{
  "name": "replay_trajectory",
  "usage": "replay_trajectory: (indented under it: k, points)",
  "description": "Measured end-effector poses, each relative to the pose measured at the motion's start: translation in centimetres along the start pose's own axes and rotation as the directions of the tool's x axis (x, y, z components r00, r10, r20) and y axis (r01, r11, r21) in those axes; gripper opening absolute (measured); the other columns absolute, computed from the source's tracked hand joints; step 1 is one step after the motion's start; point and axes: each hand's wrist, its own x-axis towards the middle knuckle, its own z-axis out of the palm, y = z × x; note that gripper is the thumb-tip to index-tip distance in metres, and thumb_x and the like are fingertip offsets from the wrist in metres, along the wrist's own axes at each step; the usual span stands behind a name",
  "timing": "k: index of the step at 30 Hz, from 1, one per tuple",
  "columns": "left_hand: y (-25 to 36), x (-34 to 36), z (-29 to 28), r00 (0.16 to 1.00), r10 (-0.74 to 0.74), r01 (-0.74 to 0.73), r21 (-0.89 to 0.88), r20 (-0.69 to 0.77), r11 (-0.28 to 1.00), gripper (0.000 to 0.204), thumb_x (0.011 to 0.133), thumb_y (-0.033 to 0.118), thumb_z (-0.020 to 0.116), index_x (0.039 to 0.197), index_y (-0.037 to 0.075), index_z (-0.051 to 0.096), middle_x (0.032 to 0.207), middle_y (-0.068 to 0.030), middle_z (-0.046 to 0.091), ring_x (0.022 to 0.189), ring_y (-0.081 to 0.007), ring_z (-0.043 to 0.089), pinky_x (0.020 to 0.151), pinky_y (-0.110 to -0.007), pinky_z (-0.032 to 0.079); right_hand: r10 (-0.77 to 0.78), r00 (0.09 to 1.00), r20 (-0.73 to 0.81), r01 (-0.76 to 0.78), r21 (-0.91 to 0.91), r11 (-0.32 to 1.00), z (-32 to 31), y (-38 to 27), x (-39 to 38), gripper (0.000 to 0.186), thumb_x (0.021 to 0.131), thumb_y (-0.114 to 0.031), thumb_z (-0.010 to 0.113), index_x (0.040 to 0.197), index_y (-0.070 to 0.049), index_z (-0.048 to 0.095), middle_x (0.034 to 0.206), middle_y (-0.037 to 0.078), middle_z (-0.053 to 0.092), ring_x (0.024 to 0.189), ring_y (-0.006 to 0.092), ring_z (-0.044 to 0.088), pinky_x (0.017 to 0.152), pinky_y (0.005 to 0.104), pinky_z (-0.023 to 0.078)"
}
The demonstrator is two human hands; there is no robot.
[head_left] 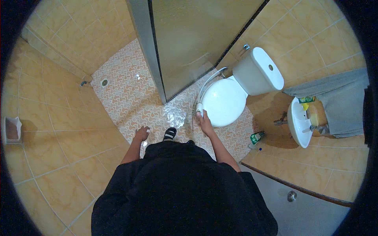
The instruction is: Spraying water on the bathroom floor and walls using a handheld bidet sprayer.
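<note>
My right hand (204,124) is closed around a white bidet sprayer (199,107), beside the near left edge of the toilet. From the sprayer a white hose (205,81) curves up to the wall behind. The toilet lid (223,103) is down. My left hand (141,133) hangs over the floor to the left, fingers loosely apart and holding nothing. Wet, shiny patterned tiles (175,116) lie between my hands, with a black and white slipper (170,133) on one foot below.
A glass partition (189,43) with a metal frame stands ahead. At the right are a wall sink (299,122), a grey towel (346,104) and a green bottle (257,137) on the floor. A floor drain (104,82) is at the far left; a grey door (275,196) is behind right.
</note>
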Motion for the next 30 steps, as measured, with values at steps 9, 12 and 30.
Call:
replay_trajectory:
  k: [9,12,30]
  points:
    - [-0.1,0.5,-0.5,1.0,-0.001,0.001,-0.031,0.013,1.0,0.034,0.074,0.022,0.049,0.107,0.02,0.043,0.108,-0.0126,0.042,0.101,-0.0294,0.043,0.089,-0.051,0.025,0.402,0.908,-0.117,-0.317,0.433,0.844,-3.6,-0.9,0.5,0.029,0.083,-0.037,0.036,0.089,-0.009,0.038,0.06,0.001,0.041,0.047,0.0082,0.041,0.039,0.0217,0.033]
    - [0.5,0.2,-1.2,1.0,0.005,-0.005,-0.017,0.009,1.0,0.035,0.074,0.022,0.05,0.108,0.02,0.043,0.108,-0.0128,0.041,0.101,-0.0295,0.042,0.089,-0.051,0.025,0.378,0.911,-0.165,-0.255,0.496,0.83,-4.5,-1.6,-0.2,0.027,0.083,-0.035,0.037,0.086,-0.008,0.038,0.061,0.002,0.042,0.048,0.0083,0.042,0.041,0.0214,0.034]
    - [0.0,1.9,-1.0,0.998,0.061,-0.061,0.011,-0.025,0.998,0.032,0.074,0.023,0.05,0.105,0.02,0.044,0.108,-0.0122,0.042,0.099,-0.0299,0.044,0.086,-0.051,0.026,-0.053,0.872,-0.486,0.266,0.382,0.885,-9.3,-11.3,-1.9,0.034,0.085,-0.031,0.035,0.104,-0.003,0.036,0.073,0.002,0.045,0.062,0.0065,0.043,0.051,0.0181,0.035]
